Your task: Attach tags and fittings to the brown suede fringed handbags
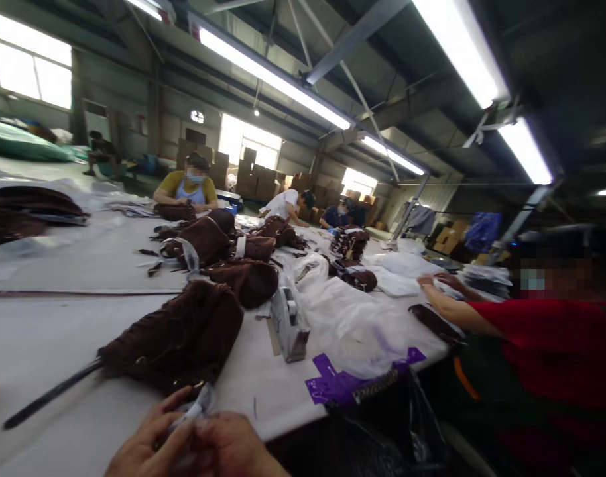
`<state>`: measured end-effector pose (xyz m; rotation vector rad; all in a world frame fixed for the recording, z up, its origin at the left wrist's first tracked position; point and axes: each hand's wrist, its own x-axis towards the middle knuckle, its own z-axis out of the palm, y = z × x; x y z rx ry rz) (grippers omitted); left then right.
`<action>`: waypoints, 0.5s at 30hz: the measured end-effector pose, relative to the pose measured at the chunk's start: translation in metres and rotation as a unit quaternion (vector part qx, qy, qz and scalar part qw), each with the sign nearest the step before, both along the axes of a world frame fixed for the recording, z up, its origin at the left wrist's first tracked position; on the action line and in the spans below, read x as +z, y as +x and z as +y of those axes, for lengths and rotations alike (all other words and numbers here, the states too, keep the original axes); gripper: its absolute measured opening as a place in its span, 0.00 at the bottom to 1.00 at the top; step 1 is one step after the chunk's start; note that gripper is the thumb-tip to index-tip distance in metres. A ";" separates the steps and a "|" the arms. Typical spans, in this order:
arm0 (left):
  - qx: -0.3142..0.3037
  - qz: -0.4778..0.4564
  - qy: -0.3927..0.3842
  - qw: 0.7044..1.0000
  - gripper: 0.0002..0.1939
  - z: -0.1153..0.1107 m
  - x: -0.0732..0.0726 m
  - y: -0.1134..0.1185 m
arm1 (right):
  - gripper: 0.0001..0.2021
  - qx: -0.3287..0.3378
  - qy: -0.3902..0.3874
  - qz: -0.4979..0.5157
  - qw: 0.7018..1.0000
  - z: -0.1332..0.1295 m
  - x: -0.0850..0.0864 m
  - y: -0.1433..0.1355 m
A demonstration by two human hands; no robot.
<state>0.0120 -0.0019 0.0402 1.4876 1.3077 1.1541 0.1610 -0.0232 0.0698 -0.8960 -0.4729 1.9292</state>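
The left hand [156, 434] and right hand [233, 440] both have a closed grip on a small crinkly bit [202, 400] by the near edge of the surface [49, 338]. A big brown piece [178, 331] lies just past them. It shows no white band, but a brown roll [257, 248] farther in does, so the big one looks less done. I can't tell how many are finished. Purple tape [333, 384] on the near edge has marks too small to read.

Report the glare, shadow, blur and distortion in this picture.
Head view: the long ceiling tube and the leftmost window glare white; head view: the black plastic lies in deep shadow; head view: the left hand and right hand look slightly soft, the pale thing between them too blurred to identify; head view: the scene tilts strongly.
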 end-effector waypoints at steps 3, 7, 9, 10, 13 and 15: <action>0.005 -0.067 -0.052 0.996 0.27 -0.011 0.010 0.008 | 0.24 -0.063 0.009 -0.031 0.997 -0.005 -0.009 -0.003; 0.026 -0.123 -0.081 0.989 0.23 -0.023 0.023 0.017 | 0.25 -0.055 0.021 -0.026 0.998 -0.008 -0.020 0.000; 0.043 -0.131 -0.068 0.988 0.21 -0.028 0.026 0.020 | 0.24 -0.047 0.022 -0.022 0.998 -0.009 -0.023 0.001; 0.049 -0.131 -0.059 0.988 0.20 -0.030 0.027 0.021 | 0.24 -0.042 0.019 -0.020 0.999 -0.010 -0.024 0.002; 0.048 -0.133 -0.051 0.989 0.19 -0.035 0.029 0.022 | 0.21 -0.031 0.008 -0.015 0.999 -0.017 -0.021 0.006; 0.036 -0.153 -0.074 0.985 0.18 -0.034 0.030 0.021 | 0.19 -0.028 0.007 -0.020 0.999 -0.022 -0.017 0.008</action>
